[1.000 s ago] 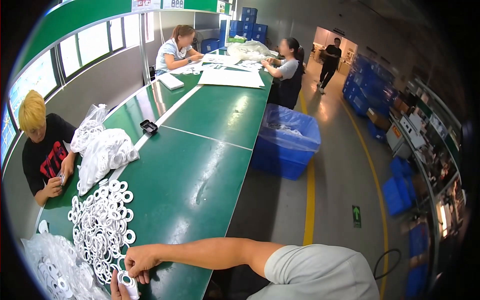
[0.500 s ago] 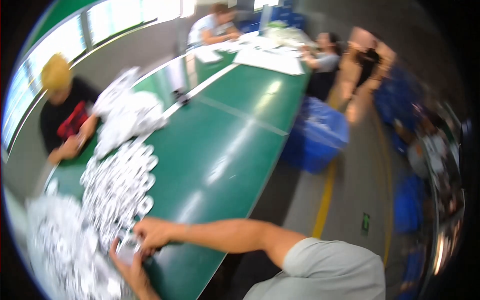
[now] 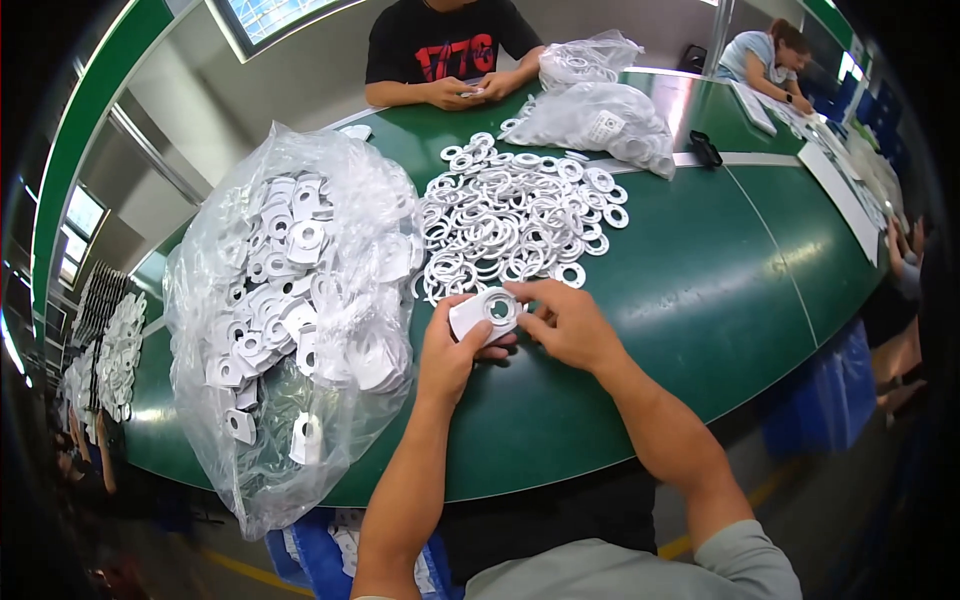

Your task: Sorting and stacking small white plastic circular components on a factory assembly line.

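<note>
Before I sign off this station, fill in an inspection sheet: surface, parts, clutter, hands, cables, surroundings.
Surface: green table, glossy, with pale seams.
Parts: heap of white rings; to its left, a large clear bag of white plates.
Clutter: black tray right of the smaller bags, which lie beyond the rings.
Hands: left hand holds a plate; right hand has its fingers at that plate's holed end, grip unclear.
Cables: nothing seen.
Surroundings: person in a black shirt across the table; blue bin by the right edge.
</note>
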Available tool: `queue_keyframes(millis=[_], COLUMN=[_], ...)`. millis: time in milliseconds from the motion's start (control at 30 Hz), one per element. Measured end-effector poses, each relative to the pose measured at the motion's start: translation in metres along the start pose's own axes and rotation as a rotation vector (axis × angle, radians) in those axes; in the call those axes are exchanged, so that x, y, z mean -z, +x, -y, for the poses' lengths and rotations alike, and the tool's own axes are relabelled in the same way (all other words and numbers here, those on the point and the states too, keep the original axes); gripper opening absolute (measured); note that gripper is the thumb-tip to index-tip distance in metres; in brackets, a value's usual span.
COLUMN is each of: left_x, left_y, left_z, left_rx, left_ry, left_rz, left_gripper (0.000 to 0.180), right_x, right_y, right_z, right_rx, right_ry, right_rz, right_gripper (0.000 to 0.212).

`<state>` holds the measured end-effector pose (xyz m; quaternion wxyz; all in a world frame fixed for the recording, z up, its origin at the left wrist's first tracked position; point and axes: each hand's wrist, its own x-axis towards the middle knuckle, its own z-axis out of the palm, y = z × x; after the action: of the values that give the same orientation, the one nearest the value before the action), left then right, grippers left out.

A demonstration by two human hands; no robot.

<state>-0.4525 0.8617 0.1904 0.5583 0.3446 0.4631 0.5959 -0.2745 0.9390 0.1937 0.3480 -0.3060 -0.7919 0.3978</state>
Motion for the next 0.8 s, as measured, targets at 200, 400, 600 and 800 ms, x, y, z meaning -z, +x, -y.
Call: queue_keyframes(millis=[200, 400, 600, 800], left_x=[-0.007, 0.008, -0.011, -0.036], left_y=[0.005, -0.004, 0.002, -0.012], left_z=[0.012, 0.024, 0.005, -0.007], left_rx=[-0.005, -0.131, -0.126, -0.18], left_ry=[-0.145, 0.047, 0.36, 0.626], left_rz=[0.014, 0.006, 0.042, -0.223], left_gripper=[0.038, 0.043, 0.027, 0.025], right_x=[-0.008, -0.018, -0.012, -0.027], right_y=[-0.01, 0.004, -0.006, -0.007], right_z=[0.019, -0.017, -0.004, -0.002], right_rx=[0.151, 0.079, 0.035, 0.237], right_ry=[-0.411, 0.078, 0.049, -0.153], right_rz=[-0.154, -0.229, -0.089, -0.214], right_gripper=[0.029, 0.024, 0.018, 0.02])
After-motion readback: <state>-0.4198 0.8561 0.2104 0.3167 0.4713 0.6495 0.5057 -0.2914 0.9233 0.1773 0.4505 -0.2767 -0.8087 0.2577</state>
